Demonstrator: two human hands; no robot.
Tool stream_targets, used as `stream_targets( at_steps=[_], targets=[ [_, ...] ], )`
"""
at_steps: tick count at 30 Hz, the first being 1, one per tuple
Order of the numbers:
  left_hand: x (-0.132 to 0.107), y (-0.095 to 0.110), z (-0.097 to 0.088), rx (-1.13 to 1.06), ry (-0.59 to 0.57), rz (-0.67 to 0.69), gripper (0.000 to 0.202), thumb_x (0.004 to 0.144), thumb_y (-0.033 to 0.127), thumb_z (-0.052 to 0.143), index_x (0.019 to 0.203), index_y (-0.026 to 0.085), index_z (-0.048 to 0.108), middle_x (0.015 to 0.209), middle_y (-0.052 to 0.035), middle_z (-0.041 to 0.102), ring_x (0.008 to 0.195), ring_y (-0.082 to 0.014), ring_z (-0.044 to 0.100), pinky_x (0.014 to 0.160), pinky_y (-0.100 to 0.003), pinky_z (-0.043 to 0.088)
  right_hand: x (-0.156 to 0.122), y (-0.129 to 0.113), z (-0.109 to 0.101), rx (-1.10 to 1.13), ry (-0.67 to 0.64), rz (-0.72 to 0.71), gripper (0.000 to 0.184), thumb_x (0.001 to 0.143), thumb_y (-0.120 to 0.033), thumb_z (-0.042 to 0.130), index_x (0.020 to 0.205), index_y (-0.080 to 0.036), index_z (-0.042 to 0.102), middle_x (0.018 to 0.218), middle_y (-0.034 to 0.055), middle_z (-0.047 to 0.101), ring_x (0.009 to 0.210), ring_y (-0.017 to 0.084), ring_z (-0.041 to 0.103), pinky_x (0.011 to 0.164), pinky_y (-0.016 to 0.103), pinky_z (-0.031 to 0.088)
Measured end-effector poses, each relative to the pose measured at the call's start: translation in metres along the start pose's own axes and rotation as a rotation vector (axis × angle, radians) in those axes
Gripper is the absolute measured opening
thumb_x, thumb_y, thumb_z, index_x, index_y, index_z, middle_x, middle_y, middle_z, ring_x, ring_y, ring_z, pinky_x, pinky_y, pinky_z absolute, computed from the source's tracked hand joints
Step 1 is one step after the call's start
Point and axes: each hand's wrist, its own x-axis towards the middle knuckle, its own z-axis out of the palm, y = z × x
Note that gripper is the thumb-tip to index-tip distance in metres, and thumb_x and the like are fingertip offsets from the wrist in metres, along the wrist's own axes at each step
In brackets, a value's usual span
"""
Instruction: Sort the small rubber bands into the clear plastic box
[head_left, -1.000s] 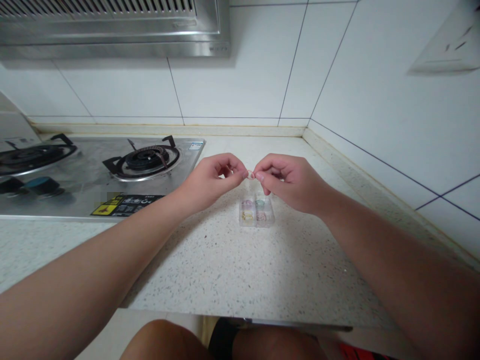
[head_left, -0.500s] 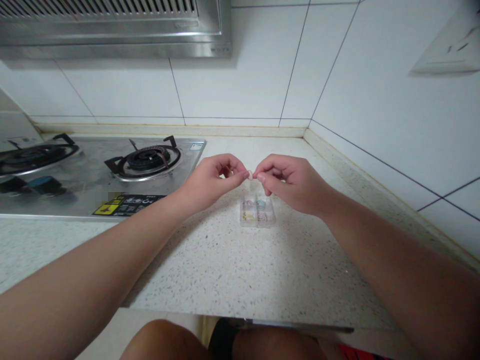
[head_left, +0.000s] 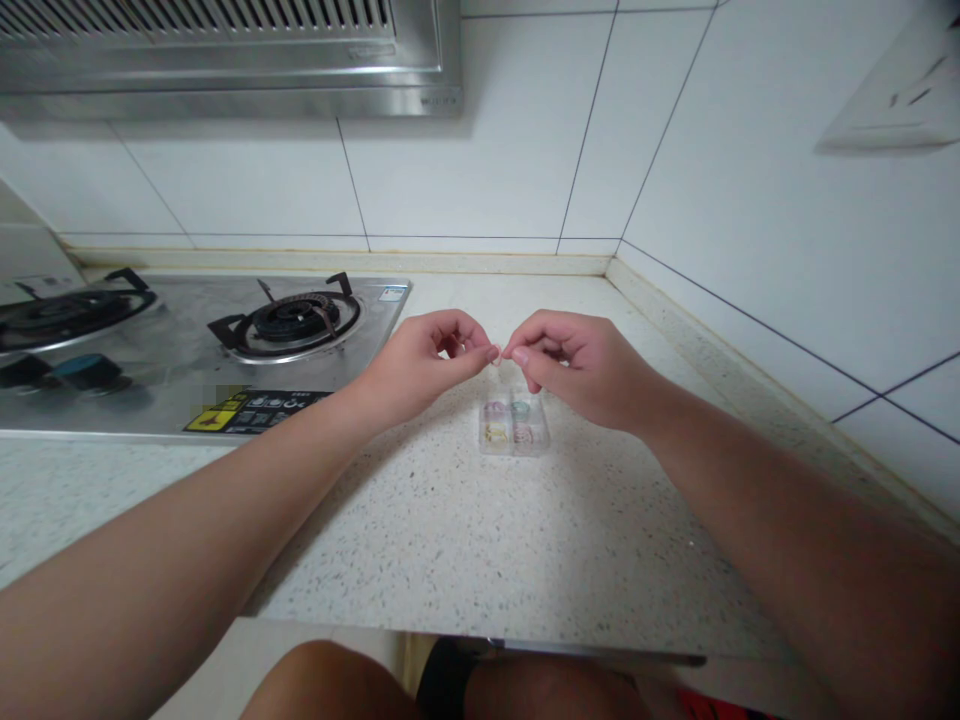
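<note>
Two burners [head_left: 296,316] far left, I see; my left hand [head_left: 420,365] pinches one tiny band [head_left: 498,356], near one clear box [head_left: 514,450]; my right hand [head_left: 589,365] is right beside that band, whether pinching it I can't tell.

"Anything readable?"
"No words; the black-and-yellow label [head_left: 255,412] on the near edge of the stove [head_left: 180,332] bears pale symbols, blurred print."
"Elsewhere?"
"A small sticker [head_left: 391,293], stove's far right corner; marks [head_left: 439,101] on the range hood [head_left: 225,103]; both illegible."
</note>
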Motion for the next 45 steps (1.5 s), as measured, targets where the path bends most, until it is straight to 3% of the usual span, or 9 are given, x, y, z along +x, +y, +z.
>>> stream_targets(
  at_steps=[18,45],
  targets=[
    [-0.0009,-0.0029,0.0004,-0.009,-0.032,-0.002,0.016,0.088,0.031,0.066,0.086,0.015,0.068,0.074,0.0002,0.060,0.062,-0.0090,0.049,0.055,-0.023,0.038,0.0002,0.0044,-0.0006,-0.036,0.015,0.027,0.014,0.093,-0.029,0.062,0.089,-0.016,0.066,0.060,-0.0013,0.060,0.052,0.009,0.050,0.047,0.023,0.033],
    [-0.0017,0.0021,0.0012,-0.029,-0.056,-0.012,0.012,0.086,0.025,0.060,0.084,0.015,0.066,0.071,0.0010,0.061,0.060,-0.0086,0.049,0.056,-0.023,0.039,0.0004,0.0031,-0.0005,-0.045,-0.006,0.013,0.014,0.093,-0.028,0.061,0.090,-0.016,0.067,0.060,-0.0014,0.059,0.055,0.010,0.053,0.050,0.024,0.036]
  ],
)
